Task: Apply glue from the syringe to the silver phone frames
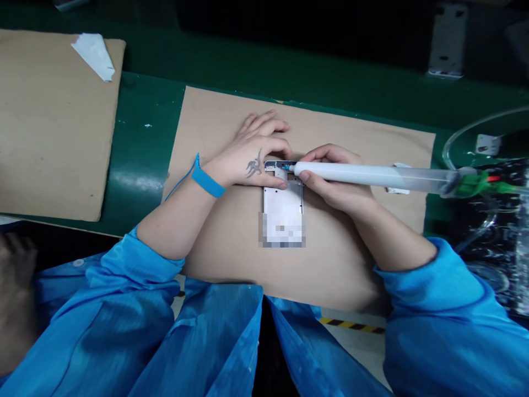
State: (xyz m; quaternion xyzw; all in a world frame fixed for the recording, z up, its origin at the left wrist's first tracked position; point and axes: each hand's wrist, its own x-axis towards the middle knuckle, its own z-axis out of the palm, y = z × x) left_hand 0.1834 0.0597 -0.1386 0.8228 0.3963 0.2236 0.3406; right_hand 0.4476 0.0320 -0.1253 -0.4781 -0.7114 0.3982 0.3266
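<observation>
A silver metal phone frame (283,201) lies flat on a brown cardboard sheet (372,144), its lower end hidden by a blurred patch. My left hand (252,155) rests across its upper end, with the thumb along the frame's edge and the fingers curled over the top. My right hand (326,179) is shut on a large white glue syringe (372,177). The syringe lies nearly level, and its blue tip reaches into the upper end of the frame. A blue wrist strap (208,182) circles my left wrist, with a thin blue cord trailing from it.
A second cardboard sheet (53,121) with white paper (94,55) lies left on the green bench (144,132). A clear tube (475,129) curves at right behind the syringe's green fitting (469,184). Another person's hand (16,270) shows at lower left.
</observation>
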